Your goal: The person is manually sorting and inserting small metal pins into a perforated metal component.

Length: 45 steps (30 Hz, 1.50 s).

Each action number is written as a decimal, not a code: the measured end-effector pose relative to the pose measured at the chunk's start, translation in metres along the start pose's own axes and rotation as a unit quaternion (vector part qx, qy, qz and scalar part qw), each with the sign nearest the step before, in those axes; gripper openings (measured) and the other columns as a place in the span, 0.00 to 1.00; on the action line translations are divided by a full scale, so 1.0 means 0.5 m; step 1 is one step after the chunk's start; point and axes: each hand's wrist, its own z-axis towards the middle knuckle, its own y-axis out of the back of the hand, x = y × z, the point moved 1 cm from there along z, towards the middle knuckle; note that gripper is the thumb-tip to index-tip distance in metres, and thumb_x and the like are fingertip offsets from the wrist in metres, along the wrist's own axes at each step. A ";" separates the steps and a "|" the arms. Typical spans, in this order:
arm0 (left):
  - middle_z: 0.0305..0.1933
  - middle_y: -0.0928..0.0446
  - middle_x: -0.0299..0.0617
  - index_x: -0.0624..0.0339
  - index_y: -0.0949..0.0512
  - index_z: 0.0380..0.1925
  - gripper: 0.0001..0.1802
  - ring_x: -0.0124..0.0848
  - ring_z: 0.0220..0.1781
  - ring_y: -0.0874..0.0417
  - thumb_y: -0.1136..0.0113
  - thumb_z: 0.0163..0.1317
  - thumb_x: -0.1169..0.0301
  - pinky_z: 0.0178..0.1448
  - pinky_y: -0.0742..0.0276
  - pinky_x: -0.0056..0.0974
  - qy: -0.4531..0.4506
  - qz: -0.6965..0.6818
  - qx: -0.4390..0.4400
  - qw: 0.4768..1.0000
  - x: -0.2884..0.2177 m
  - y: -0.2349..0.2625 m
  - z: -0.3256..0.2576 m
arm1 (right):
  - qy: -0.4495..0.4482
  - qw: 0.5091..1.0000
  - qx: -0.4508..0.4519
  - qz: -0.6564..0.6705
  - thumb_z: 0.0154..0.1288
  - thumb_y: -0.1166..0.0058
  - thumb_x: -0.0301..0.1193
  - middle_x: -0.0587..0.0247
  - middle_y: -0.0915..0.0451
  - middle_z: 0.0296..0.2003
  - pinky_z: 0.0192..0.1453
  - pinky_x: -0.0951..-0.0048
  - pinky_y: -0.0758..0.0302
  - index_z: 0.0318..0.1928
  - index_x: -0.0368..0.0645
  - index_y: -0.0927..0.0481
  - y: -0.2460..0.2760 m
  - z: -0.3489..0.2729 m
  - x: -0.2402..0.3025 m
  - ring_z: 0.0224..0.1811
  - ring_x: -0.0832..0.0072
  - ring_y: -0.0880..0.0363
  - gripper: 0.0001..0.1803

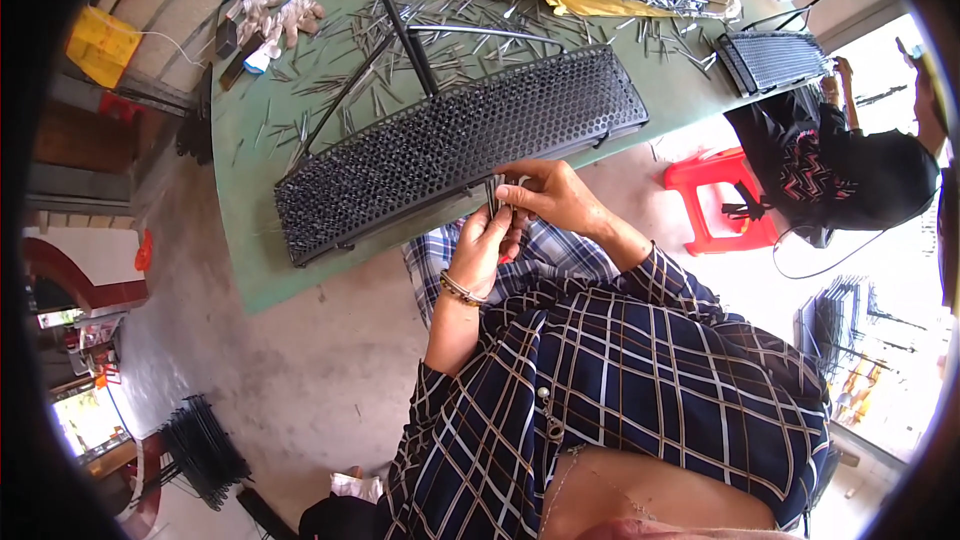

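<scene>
My left hand (484, 246) and my right hand (552, 194) meet just below the near edge of a long black perforated grid tray (450, 145) that lies slanted on the green table (270, 240). Both hands close on a small bundle of thin dark metal pins (494, 194), held upright between the fingers. The tray's holes are packed with dark pins. A bracelet sits on my left wrist. My sleeves are dark blue plaid.
Loose metal pins (460, 0) litter the table, with a big heap on a yellow sheet (590, 2) at the far side. White work gloves (280, 15) lie far left. Another person (860, 165) sits right beside a red stool (715, 195) and a second grid tray (775, 58).
</scene>
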 end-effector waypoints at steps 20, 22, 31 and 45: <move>0.33 0.24 0.36 0.57 0.27 0.41 0.08 0.19 0.27 0.27 0.50 0.68 0.66 0.26 0.32 0.24 -0.027 0.016 -0.098 0.995 0.003 -0.063 0.040 | -0.079 0.990 0.003 0.119 0.58 0.38 0.26 0.64 0.18 0.28 0.32 0.82 0.27 0.41 0.31 0.19 0.075 0.010 -0.022 0.29 0.84 0.23 0.12; 0.35 0.23 0.38 0.58 0.26 0.42 0.09 0.21 0.29 0.24 0.50 0.68 0.66 0.27 0.30 0.25 -0.030 0.025 -0.111 0.993 0.008 -0.071 0.049 | -0.054 0.989 -0.036 0.134 0.59 0.39 0.26 0.63 0.18 0.30 0.32 0.81 0.26 0.41 0.32 0.19 0.080 0.006 -0.020 0.31 0.83 0.23 0.12; 0.40 0.21 0.43 0.59 0.26 0.45 0.10 0.30 0.38 0.19 0.47 0.66 0.68 0.38 0.20 0.33 -0.037 -0.025 -0.152 0.987 0.013 -0.038 0.058 | 0.112 0.990 -0.080 -0.027 0.63 0.42 0.30 0.63 0.18 0.31 0.35 0.79 0.25 0.43 0.35 0.20 0.112 0.106 0.030 0.30 0.84 0.24 0.12; 0.39 0.21 0.43 0.60 0.25 0.44 0.10 0.30 0.38 0.19 0.47 0.66 0.68 0.38 0.20 0.32 -0.002 -0.058 -0.149 0.987 0.011 -0.028 0.033 | 0.252 0.935 0.008 -0.248 0.62 0.44 0.28 0.53 0.18 0.36 0.42 0.69 0.23 0.43 0.37 0.21 0.122 0.215 0.057 0.37 0.62 0.18 0.11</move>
